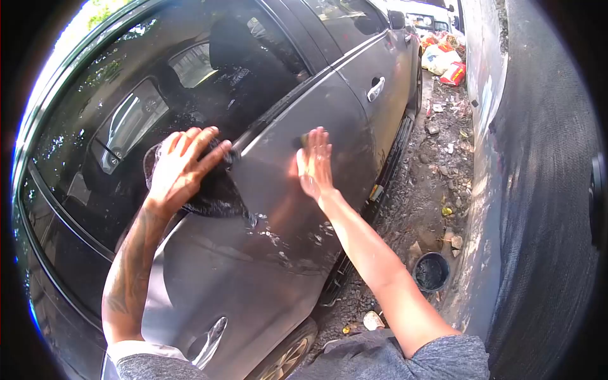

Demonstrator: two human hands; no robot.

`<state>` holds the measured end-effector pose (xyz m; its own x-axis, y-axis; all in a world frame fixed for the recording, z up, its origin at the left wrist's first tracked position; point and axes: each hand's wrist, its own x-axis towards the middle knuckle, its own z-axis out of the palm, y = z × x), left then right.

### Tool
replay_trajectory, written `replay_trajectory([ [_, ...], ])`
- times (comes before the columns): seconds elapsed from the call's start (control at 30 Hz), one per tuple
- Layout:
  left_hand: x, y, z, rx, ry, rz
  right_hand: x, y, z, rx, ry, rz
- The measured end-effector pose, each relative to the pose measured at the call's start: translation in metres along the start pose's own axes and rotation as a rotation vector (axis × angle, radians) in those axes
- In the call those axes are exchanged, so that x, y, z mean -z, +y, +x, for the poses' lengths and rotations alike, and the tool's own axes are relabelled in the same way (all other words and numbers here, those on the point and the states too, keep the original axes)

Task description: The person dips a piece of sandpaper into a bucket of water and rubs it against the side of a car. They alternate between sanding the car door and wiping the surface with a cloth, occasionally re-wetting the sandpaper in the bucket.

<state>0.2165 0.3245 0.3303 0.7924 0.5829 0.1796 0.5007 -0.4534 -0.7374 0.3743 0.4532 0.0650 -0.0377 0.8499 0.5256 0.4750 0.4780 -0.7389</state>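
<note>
My left hand is on a dark, wet cloth, holding it against the lower edge of a car window. The cloth hangs down over the top of the dark grey car door, and the palm side of this hand is hidden. To the right, my right hand has its fingers stretched out flat at the door panel, with nothing visible in it. Wet streaks and drops shine on the panel below the cloth.
A narrow, muddy strip of ground runs between the car and a wall. A black bucket stands there beside scattered stones. Rubbish bags lie at the far end, near another vehicle.
</note>
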Motion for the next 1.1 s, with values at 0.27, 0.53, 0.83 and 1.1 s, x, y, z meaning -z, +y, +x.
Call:
replay_trajectory([
  [0.27, 0.016, 0.013, -0.010, 0.199, -0.269, -0.147, -0.010, -0.040, -0.054, 0.007, -0.355, 0.871],
  [0.53, -0.002, 0.019, -0.005, 0.252, -0.100, -0.156, 0.006, -0.079, -0.103, 0.472, -0.175, 0.325],
  [0.83, -0.014, 0.021, 0.000, 0.250, -0.011, 0.040, 0.001, -0.083, -0.074, 0.513, -0.149, 0.943],
  [1.1, -0.011, 0.023, 0.006, 0.239, -0.012, -0.022, -0.030, -0.021, -0.003, 0.200, 0.171, -0.040],
])
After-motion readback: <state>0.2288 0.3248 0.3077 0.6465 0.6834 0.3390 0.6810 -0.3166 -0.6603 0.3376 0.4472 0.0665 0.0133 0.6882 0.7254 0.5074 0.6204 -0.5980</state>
